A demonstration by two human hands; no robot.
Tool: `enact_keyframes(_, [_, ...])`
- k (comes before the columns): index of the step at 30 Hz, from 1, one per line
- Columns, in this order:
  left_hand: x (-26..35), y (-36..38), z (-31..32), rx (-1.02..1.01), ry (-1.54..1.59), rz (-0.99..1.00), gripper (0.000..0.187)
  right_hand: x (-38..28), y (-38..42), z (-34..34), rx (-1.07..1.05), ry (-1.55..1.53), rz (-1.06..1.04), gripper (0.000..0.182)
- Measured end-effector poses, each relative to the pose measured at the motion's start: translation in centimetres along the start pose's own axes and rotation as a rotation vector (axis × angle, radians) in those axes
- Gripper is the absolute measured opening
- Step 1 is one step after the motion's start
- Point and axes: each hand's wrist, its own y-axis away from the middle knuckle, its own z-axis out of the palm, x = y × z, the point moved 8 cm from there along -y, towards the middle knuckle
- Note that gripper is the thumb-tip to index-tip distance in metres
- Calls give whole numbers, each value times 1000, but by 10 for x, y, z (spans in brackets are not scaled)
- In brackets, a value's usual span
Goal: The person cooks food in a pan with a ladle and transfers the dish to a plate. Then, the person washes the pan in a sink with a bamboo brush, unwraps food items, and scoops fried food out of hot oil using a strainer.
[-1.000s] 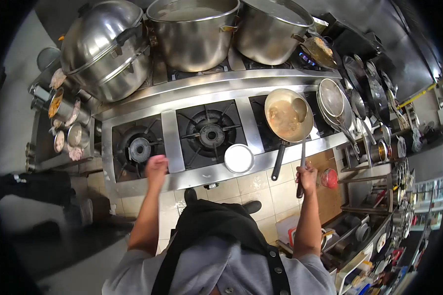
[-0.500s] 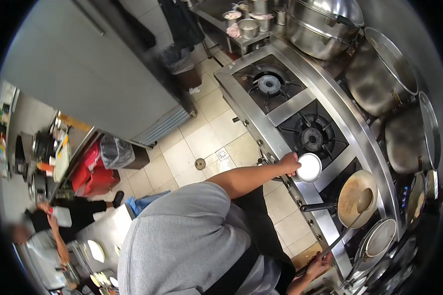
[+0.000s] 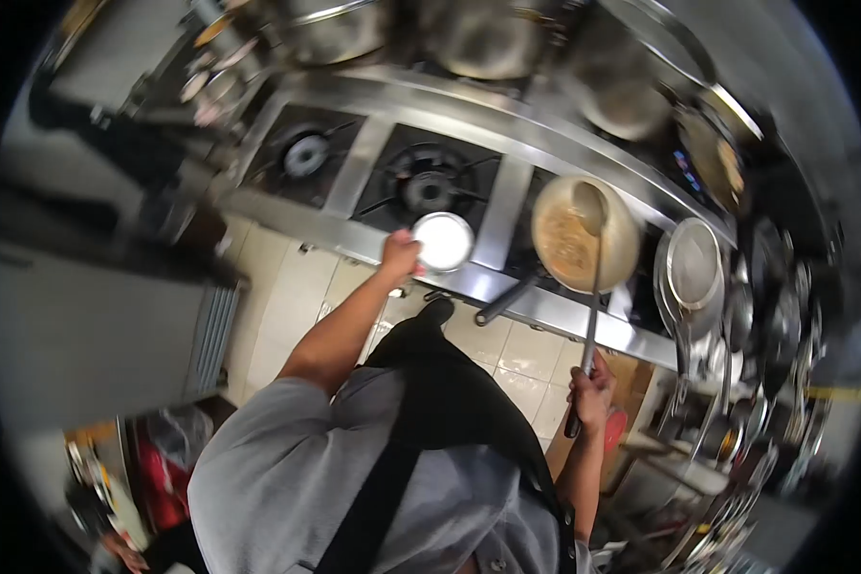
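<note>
Your left hand (image 3: 399, 256) grips the white plate (image 3: 442, 241), right hand (image 3: 591, 390) clenches the ladle (image 3: 591, 287); scoop from the pan (image 3: 584, 234) next

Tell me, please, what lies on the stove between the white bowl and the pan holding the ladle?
In the head view, a bare steel divider strip separates the white bowl from the pan; the pan's dark handle juts out below it.

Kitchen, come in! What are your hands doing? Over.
Left hand grips white plate at stove edge. Right hand holds ladle, bowl in pan. Nothing between.
</note>
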Motion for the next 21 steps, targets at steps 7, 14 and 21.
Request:
enact_keyframes(7, [71, 1, 19, -152, -77, 82, 17, 16, -3, -16, 157, -77, -30, 54])
enact_keyframes(14, [145, -2, 91, -308, -180, 115, 13, 27, -4, 14, 114, -214, 52, 45])
enact_keyframes(21, [177, -9, 178, -439, -183, 130, 15, -2, 25, 15, 162, -175, 80, 53])
